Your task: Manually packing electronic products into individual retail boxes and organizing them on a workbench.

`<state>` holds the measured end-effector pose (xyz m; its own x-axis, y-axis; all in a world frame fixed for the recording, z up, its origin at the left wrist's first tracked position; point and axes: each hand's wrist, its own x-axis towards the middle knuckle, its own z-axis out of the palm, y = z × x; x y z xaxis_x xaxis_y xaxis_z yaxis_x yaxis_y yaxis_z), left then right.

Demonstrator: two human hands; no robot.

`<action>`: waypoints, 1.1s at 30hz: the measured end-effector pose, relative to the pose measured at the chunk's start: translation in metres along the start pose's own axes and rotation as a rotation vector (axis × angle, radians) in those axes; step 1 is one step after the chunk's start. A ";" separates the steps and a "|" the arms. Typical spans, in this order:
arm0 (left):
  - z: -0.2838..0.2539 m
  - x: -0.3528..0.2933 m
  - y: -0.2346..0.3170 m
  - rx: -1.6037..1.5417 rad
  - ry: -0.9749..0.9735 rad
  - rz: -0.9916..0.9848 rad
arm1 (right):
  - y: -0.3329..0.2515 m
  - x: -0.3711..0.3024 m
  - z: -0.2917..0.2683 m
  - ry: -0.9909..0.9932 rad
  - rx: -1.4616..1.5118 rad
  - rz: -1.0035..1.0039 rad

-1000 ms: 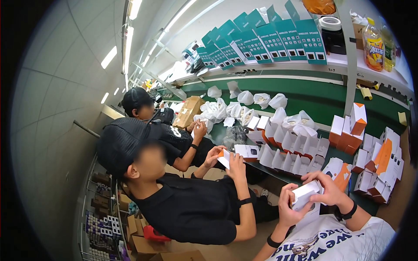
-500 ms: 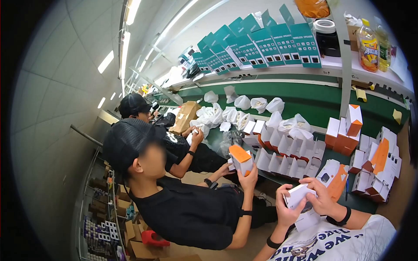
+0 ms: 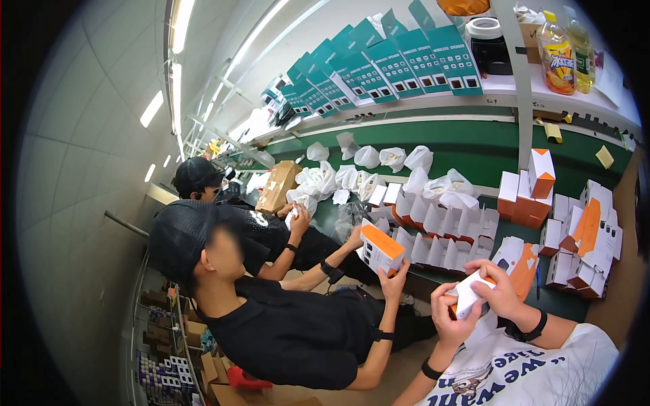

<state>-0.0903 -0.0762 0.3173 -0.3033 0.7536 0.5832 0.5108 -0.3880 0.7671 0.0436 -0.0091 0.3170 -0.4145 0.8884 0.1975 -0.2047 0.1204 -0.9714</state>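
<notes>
Between my two hands is a small white and orange box, held up in front of my chest. My left hand grips its left side with bent fingers. On the other side my right hand has its fingers curled over the top, thumb against the white face. Part of the box is hidden by my fingers. Just beyond my right hand, a white and orange carton piece lies on the green tabletop, with a blue pen beside it.
Open white boxes stand in rows on the bench, with white bags behind. Orange-and-white boxes and more cartons are stacked right. Teal boxes line the shelf. Two co-workers sit left; the nearer holds a box.
The box between my hands has turned, and orange now shows on it. The nearer co-worker's box is turned, with one hand now off it toward the bench. The whole view has shifted slightly.
</notes>
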 end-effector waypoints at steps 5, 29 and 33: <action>0.009 0.001 0.007 0.001 0.081 0.157 | -0.004 -0.002 0.005 0.014 0.311 0.236; -0.008 0.006 -0.003 0.171 0.003 0.255 | -0.003 -0.008 -0.007 -0.180 0.103 -0.040; 0.005 0.005 0.004 0.135 0.013 0.241 | 0.007 -0.010 -0.003 -0.113 -0.049 -0.125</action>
<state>-0.0862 -0.0712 0.3218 -0.1704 0.6408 0.7486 0.6719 -0.4801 0.5639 0.0492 -0.0159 0.3081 -0.4858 0.8104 0.3275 -0.2182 0.2504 -0.9432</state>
